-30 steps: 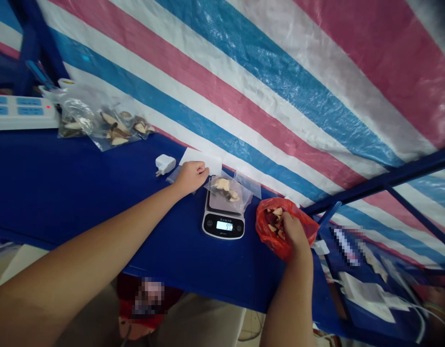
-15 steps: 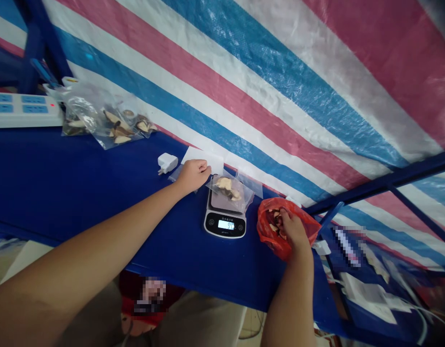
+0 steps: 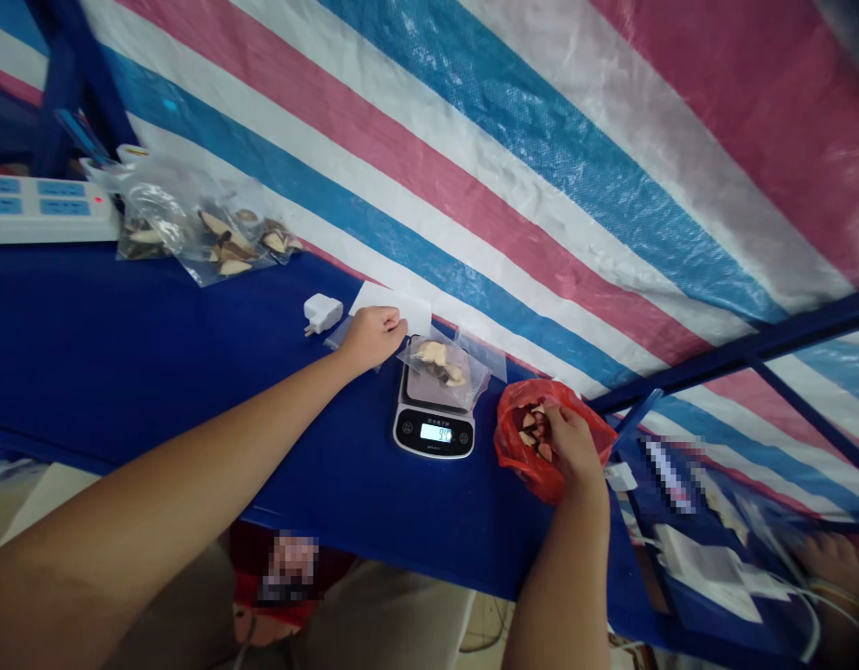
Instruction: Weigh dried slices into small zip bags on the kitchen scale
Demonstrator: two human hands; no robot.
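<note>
My left hand [image 3: 375,337] is curled into a fist, with nothing showing in it, and rests on white paper [image 3: 415,314] and clear plastic beside a digital kitchen scale [image 3: 435,432]. On the scale's plate lies a clear plastic bag [image 3: 476,380] holding pale, dark-edged dried slices [image 3: 435,354] that look like mushroom. The lit display has digits too blurred to read surely. My right hand [image 3: 572,435] reaches into a red plastic bag [image 3: 516,458] of similar slices [image 3: 531,426]. Its fingers are bent inward, the tips hidden among the slices and the bag's side.
Several clear bags of slices [image 3: 226,251] lie at the back left near a white power strip [image 3: 45,209]. A white plug adapter [image 3: 323,314] sits left of my fist. Striped sheeting [image 3: 401,167] rises behind the blue table [image 3: 156,344]. Another person's hand [image 3: 838,563] shows far right.
My right hand has shifted slightly rightward within the red bag, exposing more slices. At far right, the other person's hand shows more clearly. My left fist stays put.
</note>
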